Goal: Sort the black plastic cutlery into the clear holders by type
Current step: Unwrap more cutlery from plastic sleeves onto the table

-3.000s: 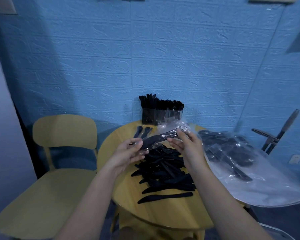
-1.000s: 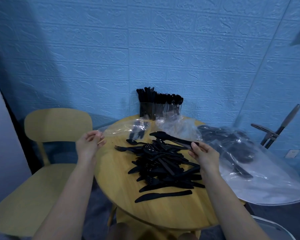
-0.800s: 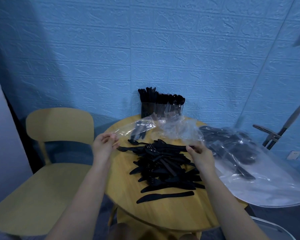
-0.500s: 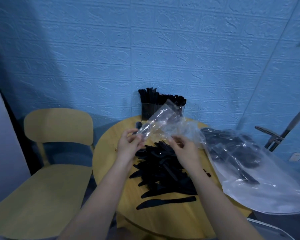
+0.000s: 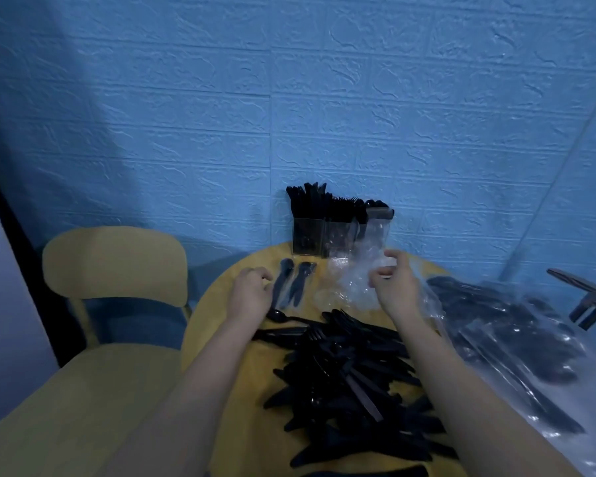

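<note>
Both hands hung over the far half of the round table (image 5: 217, 339), fingers loosely curled and holding nothing — half a second before, they had held a clear wrapper up between them. The left hand (image 5: 250, 294) hovered beside two wrapped pieces (image 5: 291, 284), whose long axes ran away toward the wall. The right hand (image 5: 394, 287) hovered over the crumpled wrappers (image 5: 350, 287). The loose cutlery pile (image 5: 344, 380) lay nearer, pieces pointing every way. The clear holders (image 5: 327, 232) stood upright at the wall — filled.

Blue brick-textured wall (image 5: 221, 98), yellow chair (image 5: 114, 266)
</note>
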The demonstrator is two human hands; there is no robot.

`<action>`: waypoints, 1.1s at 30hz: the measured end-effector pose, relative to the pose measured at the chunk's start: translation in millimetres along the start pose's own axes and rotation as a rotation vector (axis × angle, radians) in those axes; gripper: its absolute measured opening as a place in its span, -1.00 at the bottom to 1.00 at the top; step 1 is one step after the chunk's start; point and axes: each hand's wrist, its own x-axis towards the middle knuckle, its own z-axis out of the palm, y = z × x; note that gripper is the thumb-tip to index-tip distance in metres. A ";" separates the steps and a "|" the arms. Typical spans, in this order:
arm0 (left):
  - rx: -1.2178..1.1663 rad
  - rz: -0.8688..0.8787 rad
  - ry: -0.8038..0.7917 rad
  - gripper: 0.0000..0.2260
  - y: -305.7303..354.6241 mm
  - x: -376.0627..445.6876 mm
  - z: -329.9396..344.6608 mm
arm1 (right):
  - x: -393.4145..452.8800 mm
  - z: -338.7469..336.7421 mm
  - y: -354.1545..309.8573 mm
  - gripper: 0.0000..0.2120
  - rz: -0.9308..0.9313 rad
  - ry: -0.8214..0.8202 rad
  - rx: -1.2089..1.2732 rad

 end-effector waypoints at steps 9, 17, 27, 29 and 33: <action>0.156 -0.182 -0.237 -0.80 1.4 34.7 16.6 | 11.8 0.3 17.1 -0.70 -0.192 -0.014 -0.585; -0.328 -0.274 -0.097 -0.88 8.0 32.4 -7.0 | -15.3 3.7 4.7 -0.83 -0.297 -0.098 -0.366; -1.005 -0.163 -0.245 -0.82 69.6 -59.3 -35.5 | -85.6 4.8 -41.2 -0.86 -0.303 -0.281 0.094; -0.993 -0.128 -0.268 -0.87 70.2 -73.5 -40.5 | -95.9 -5.4 -40.0 -0.85 -0.285 -0.208 0.155; -1.070 -0.157 -0.237 -0.87 67.4 -94.8 -55.0 | -112.1 -27.1 -28.0 -0.77 -0.259 -0.125 0.157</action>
